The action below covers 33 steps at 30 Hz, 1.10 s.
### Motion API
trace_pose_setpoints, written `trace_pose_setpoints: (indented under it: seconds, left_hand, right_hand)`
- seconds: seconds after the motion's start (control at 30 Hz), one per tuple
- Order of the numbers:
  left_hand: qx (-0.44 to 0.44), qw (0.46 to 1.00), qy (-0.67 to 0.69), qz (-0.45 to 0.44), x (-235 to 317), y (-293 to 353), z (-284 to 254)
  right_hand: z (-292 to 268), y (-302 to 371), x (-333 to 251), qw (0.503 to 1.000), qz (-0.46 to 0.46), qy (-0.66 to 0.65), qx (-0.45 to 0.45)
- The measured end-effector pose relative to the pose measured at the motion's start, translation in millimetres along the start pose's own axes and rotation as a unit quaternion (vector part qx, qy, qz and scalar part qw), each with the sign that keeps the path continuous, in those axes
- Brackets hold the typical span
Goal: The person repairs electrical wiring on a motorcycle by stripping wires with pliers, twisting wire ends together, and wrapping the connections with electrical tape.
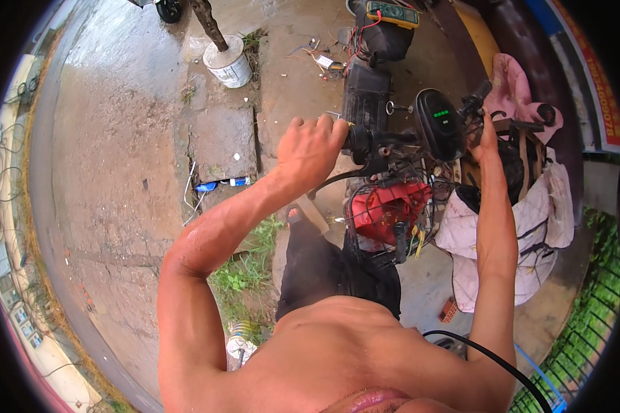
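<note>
- Black all along, the handlebar stands crosswise in front of the person, right of the middle, with cables looping down from it.
- A rounded black display sits on it, showing small green lit characters.
- The left hand is curled into a fist around the left grip.
- The right hand is at the right end, by the lever; its fingers are partly hidden, so I cannot tell how tightly they close.
- Nearer, a red bag fills a dark wire basket.
- The right side is tight: a quilted pale cover bunches beside the right forearm.
- Far side, a black box lies just beyond the bar.
- To the left, wide concrete gives room, past a white bucket.
</note>
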<state>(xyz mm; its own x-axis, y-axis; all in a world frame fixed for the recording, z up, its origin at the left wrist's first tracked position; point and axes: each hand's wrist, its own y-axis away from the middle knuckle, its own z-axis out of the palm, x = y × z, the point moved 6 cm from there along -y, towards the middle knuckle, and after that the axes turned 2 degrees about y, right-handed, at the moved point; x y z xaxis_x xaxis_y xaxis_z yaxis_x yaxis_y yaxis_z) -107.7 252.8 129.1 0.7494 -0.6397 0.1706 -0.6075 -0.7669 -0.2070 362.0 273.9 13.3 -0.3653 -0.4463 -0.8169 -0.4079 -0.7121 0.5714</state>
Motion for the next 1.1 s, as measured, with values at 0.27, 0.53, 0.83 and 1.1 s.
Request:
trace_pose_setpoints:
  seconds: [0.27, 0.53, 0.83, 1.1]
  left_hand:
    - [-0.363, 0.851, 0.374, -0.066, -39.3, -19.4, 5.9]
    - [-0.217, 0.957, 0.19, 0.006, -36.6, -7.8, 1.3]
    - [0.051, 0.997, 0.061, 0.004, -16.8, 17.5, -9.8]
    - [-0.335, 0.794, 0.451, -0.234, -65.4, 12.6, -1.9]
  right_hand:
    - [5.0, 4.9, -0.9, 1.0, -0.004, 0.007, 0.029]
    - [-5.5, -5.5, 1.5, 1.0, -0.009, -0.017, 0.017]
    - [-4.5, -5.6, 2.1, 1.0, -0.004, -0.008, 0.011]
    - [-7.4, -12.4, 2.2, 1.0, -0.003, -0.03, 0.006]
